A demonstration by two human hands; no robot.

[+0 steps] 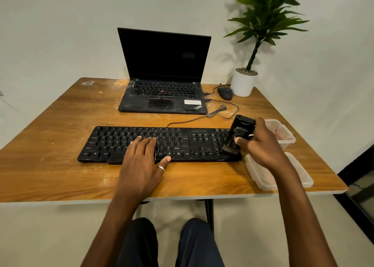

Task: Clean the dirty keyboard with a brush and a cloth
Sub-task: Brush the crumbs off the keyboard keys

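Right hand [261, 147] grips the probably light brush [241, 129] by its stiff body, bristles seemingly on the keyboard [113, 143]; flat left hand [139, 161] steadies it.

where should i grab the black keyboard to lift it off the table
By its two short ends, coming in from left and right at once: the keyboard is long, thin and flat, so a one-ended grip would likely let it tilt. Its cable leaves the back edge, and a clear tub sits close to the right end.

Laptop [164, 92], mouse [225, 93], potted plant [242, 82], two tubs [283, 134].
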